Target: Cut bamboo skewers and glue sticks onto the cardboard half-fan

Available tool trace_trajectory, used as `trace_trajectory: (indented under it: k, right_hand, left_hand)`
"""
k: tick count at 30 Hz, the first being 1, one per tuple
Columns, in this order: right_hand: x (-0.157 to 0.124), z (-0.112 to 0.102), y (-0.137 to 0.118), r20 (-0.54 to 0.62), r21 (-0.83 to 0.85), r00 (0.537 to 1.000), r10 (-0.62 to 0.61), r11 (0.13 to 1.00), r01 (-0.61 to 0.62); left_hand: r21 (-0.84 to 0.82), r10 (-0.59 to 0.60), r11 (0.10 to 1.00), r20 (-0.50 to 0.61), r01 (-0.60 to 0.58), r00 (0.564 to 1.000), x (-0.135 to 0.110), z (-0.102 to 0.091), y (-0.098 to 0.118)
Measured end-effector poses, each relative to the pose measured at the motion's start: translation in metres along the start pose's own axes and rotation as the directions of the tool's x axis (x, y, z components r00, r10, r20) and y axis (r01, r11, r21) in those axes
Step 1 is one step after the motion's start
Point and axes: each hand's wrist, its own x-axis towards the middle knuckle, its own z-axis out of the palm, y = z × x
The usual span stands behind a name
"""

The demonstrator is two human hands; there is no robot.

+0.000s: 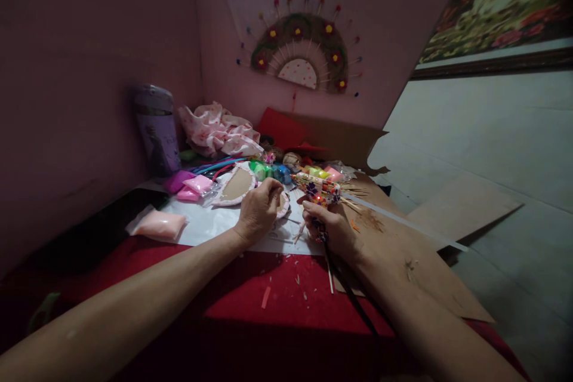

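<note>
My right hand (333, 230) is wrapped round the handle of a flower-patterned glue gun (329, 190). Its red light glows, its nozzle points left, and a long pale glue stick (403, 218) sticks out of its back. A black cord (358, 304) hangs from the handle. Left of the nozzle, my left hand (262, 209) is closed in a pinch; what lies between the fingertips is too small to make out. Behind and beside it rest a cardboard piece with a pink fabric edge (236, 185) and a smaller round one (283, 206), partly hidden by the hand.
Clay packets (159, 224) and a purple tumbler (156, 131) stand left on the red cloth (250, 292). Crumpled pink fabric (219, 128) lies behind. Thin sticks (353, 203) and cardboard (403, 274) lie right. A half-round decoration (298, 33) is on the upright pink board.
</note>
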Motion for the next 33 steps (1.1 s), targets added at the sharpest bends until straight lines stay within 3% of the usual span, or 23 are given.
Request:
trace_trajectory:
  k: [11,17,24,33]
  right_hand:
    - [0.0008,0.0004,0.0,-0.02,0.004,1.0,-0.002,1.0,0.002]
    - [0.0009,0.0016,-0.0009,-0.017,0.036,1.0,0.003,0.999,-0.002]
    - [0.0007,0.0001,0.0006,-0.016,0.02,1.0,-0.011,1.0,0.011]
    - [-0.0015,0.0018,-0.0013,0.031,-0.022,1.0,-0.003,1.0,0.004]
  left_hand:
    - [-0.099,0.136,0.987,0.112,-0.125,0.984,-0.0044,0.0022,-0.0002]
    - [-0.14,0.122,0.985,0.122,-0.104,0.985,-0.0041,0.0026,-0.0005]
    - [-0.12,0.006,0.993,0.054,0.0,0.999,-0.0023,0.0036,-0.0042]
    - [-0.168,0.051,0.985,0.044,-0.042,0.998,-0.003,0.0067,-0.0047]
